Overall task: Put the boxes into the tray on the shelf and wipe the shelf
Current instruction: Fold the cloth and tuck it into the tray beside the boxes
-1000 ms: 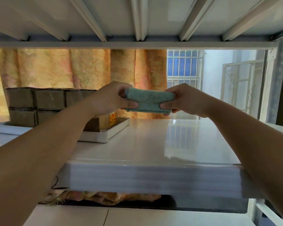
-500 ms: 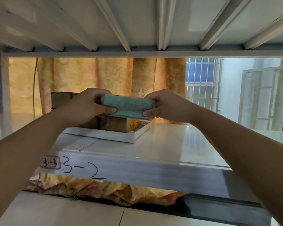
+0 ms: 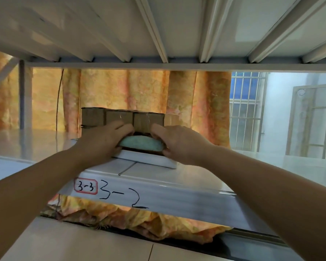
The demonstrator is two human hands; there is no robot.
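A folded teal cloth (image 3: 140, 143) is held at both ends, my left hand (image 3: 104, 141) on its left end and my right hand (image 3: 179, 143) on its right end. The cloth hangs just above the near rim of a white tray (image 3: 152, 160) that sits on the white shelf (image 3: 205, 178). Several brown cardboard boxes (image 3: 120, 117) are stacked in the tray behind my hands; their lower rows are hidden by my hands and the cloth.
The shelf's front edge carries a red-framed label "3-3" (image 3: 86, 187) and handwritten "3-2". Another shelf's ribbed underside (image 3: 177, 34) is close overhead. An orange curtain (image 3: 149, 95) hangs behind; a barred window (image 3: 247, 110) is at the right. A lower shelf (image 3: 83, 242) lies beneath.
The view has swung left, bringing the tray and boxes to the centre. Both hands have lowered the cloth toward the tray's front rim, palms now turned down over it.
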